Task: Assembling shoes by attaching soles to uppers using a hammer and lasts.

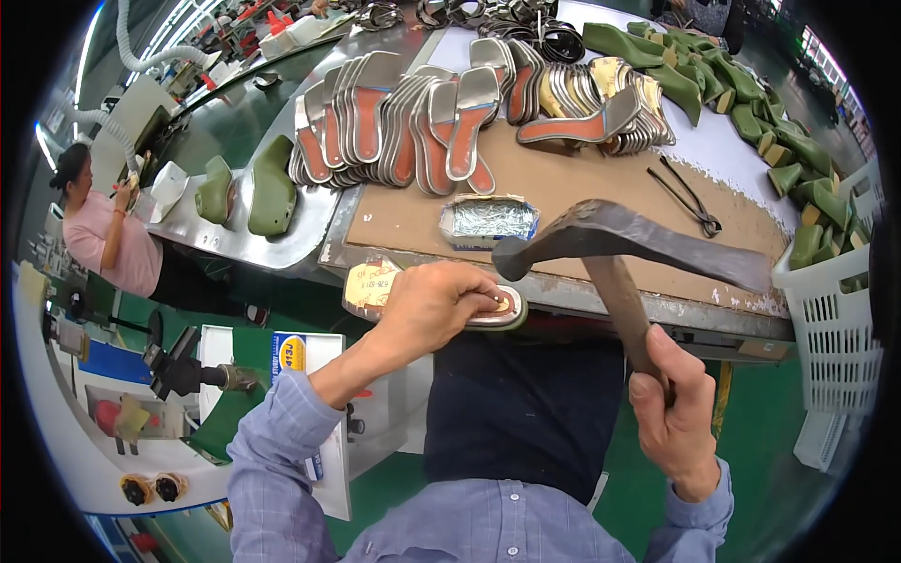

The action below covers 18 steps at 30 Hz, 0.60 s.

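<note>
My left hand (434, 305) grips a shoe insole on a last (375, 286), sole side up, at the near edge of the workbench. Thumb and finger pinch a small nail near its heel end. My right hand (671, 413) holds the wooden handle of a hammer (638, 239), whose dark iron head hangs raised just above and to the right of the left hand. A small box of shiny tacks (488, 220) lies on the brown board just behind the insole.
Several silver and orange insoles (441, 122) stand stacked at the back of the brown board (582, 188). Black pincers (690, 197) lie at right. Green lasts (751, 103) fill the right side and a white basket (831, 328). Another person in pink (108, 239) works far left.
</note>
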Each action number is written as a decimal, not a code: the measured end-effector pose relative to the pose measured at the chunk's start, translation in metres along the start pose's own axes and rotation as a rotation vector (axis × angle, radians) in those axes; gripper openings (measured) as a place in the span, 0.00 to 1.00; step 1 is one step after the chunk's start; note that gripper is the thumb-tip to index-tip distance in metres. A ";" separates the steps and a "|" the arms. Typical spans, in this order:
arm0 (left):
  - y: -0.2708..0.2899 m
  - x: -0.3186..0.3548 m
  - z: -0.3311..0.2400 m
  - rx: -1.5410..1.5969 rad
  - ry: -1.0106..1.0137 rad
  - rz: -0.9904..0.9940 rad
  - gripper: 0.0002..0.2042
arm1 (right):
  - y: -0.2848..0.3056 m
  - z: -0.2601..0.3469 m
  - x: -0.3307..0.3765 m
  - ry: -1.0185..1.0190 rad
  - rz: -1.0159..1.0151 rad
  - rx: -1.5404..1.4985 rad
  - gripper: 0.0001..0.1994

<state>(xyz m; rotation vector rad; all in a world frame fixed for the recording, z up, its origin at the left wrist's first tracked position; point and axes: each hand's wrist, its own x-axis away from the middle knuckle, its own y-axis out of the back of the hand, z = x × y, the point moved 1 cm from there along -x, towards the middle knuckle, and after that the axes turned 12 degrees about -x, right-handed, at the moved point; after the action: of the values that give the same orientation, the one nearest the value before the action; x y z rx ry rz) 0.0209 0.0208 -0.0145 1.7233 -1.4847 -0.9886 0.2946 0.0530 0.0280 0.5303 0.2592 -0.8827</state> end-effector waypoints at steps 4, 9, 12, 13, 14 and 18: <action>0.003 0.002 -0.004 -0.013 0.008 0.000 0.07 | -0.005 0.005 -0.005 0.097 -0.045 -0.072 0.24; 0.011 -0.003 -0.011 -0.158 -0.018 0.091 0.10 | -0.010 -0.002 -0.009 -0.055 0.155 0.200 0.26; 0.016 -0.001 -0.007 -0.288 -0.135 0.030 0.15 | -0.010 -0.007 -0.004 -0.001 0.085 0.115 0.24; 0.020 0.001 -0.002 -0.422 -0.227 -0.062 0.19 | -0.007 -0.011 0.004 -0.079 0.006 0.043 0.23; 0.026 0.006 0.003 -0.554 -0.318 -0.155 0.24 | -0.004 -0.013 0.010 -0.158 -0.073 -0.030 0.22; 0.021 0.007 0.022 -0.517 -0.320 0.160 0.28 | 0.003 -0.012 0.007 -0.024 -0.035 0.047 0.25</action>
<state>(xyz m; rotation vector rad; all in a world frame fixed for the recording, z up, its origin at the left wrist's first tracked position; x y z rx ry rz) -0.0081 0.0113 -0.0089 1.1010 -1.3693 -1.4566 0.3009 0.0561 0.0160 0.5601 0.2270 -0.9307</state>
